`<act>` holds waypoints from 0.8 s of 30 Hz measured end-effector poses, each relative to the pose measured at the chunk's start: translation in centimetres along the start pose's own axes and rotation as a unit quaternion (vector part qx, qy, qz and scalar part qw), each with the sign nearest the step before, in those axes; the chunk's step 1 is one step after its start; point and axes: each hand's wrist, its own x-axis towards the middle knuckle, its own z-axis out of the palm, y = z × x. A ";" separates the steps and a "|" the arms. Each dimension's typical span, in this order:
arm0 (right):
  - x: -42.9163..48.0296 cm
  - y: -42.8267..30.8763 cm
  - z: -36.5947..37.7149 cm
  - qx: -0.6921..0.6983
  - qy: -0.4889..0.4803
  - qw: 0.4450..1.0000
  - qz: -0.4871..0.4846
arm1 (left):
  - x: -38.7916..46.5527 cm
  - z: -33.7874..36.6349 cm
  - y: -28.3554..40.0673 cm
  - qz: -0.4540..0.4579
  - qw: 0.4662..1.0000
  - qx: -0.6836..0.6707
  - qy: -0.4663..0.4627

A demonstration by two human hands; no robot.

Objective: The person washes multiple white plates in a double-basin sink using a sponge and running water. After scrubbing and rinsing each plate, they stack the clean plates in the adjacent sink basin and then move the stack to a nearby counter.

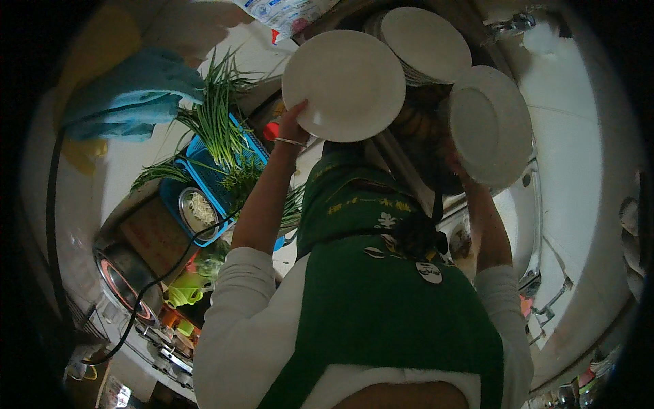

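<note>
My left hand (299,125) grips the lower left edge of a round white plate (347,84), thumb on its upper face. On the other side, my right hand (456,161) is at the near left edge of a second white plate (493,128) with a wide rim. That plate is tilted and hides most of the hand's fingers. Behind both, a stack of white plates (426,43) rests in a dark basin or sink. The left plate overlaps the edge of the stack.
Blue plastic baskets (204,168) on my left hold scallions (219,117) and a bowl of shredded food (199,209). A teal cloth (133,97) hangs beyond. A black cable (145,291) curves past a steel pot (122,276). On the right are a faucet (516,23) and a white sink (521,214).
</note>
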 end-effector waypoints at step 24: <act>16.6 4.2 8.5 -0.948 0.206 0.210 -0.117 | -0.8 1.3 0.5 0.039 0.998 0.038 0.024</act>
